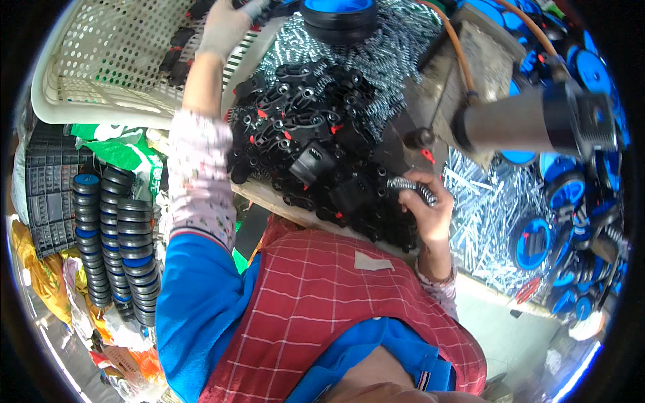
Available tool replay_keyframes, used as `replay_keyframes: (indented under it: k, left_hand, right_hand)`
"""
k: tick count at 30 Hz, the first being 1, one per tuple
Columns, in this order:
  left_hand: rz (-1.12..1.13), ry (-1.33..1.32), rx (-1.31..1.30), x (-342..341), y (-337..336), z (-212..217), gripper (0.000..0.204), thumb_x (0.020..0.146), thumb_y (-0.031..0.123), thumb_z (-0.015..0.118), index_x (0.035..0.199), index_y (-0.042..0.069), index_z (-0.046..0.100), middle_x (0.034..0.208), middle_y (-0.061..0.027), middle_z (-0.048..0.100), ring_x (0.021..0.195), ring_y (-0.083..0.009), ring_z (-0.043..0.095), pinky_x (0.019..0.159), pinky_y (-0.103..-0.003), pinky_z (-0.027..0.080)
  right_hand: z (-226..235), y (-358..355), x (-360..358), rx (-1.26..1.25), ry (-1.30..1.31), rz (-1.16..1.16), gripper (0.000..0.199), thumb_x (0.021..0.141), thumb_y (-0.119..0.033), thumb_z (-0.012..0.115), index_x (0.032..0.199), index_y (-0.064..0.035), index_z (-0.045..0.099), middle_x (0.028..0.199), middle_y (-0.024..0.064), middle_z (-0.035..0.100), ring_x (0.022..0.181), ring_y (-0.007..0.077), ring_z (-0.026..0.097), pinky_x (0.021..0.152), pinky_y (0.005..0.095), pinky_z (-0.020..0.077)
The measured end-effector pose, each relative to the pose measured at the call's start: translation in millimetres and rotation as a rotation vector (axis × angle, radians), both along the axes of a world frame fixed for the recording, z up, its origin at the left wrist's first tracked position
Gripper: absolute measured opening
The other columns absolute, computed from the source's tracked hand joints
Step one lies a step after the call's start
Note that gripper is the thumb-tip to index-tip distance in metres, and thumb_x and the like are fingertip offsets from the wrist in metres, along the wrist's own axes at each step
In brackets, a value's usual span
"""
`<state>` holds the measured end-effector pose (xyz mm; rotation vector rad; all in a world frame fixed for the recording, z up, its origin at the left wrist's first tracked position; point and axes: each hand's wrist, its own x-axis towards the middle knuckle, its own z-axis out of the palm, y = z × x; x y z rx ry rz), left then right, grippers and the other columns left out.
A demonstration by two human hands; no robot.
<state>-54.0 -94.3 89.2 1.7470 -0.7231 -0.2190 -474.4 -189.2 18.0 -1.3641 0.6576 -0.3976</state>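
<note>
My right fingers point(422, 176) pinch a silver spring point(411, 185) beside the black parts point(349, 195); likely light, stiff and slippery, it wants gripping mid-coil; whether my blurred left hand point(222, 32) grips anything, I cannot tell.

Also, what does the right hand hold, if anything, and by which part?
The right hand holds a silver coil by its right part; the left end sticks out.
</note>
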Motion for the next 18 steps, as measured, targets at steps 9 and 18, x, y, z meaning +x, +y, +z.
replay_keyframes:
  k: [9, 18]
  left_hand:
    - [-0.429, 0.420, 0.063, -210, 70, -5, 0.046, 0.090, 0.001, 0.064, 0.133, 0.001, 0.050, 0.117, -0.0060, 0.063, 0.110, -0.0134, 0.057, 0.098, -0.029, 0.046]
    - [-0.344, 0.212, 0.207, -228, 91, -6, 0.048, 0.085, 0.012, 0.074, 0.128, 0.005, 0.054, 0.102, -0.0039, 0.064, 0.086, -0.0074, 0.057, 0.078, -0.025, 0.050]
  right_hand:
    - [50, 5, 13, -0.582, -0.171, 0.051, 0.025, 0.085, -0.004, 0.073, 0.110, -0.0023, 0.069, 0.093, 0.0062, 0.068, 0.071, 0.0126, 0.060, 0.064, 0.0264, 0.0481]
    - [83, 9, 48, -1.325, -0.135, 0.279, 0.036, 0.083, -0.001, 0.069, 0.117, -0.0094, 0.068, 0.102, 0.0106, 0.061, 0.082, 0.0250, 0.064, 0.069, 0.0329, 0.0525]
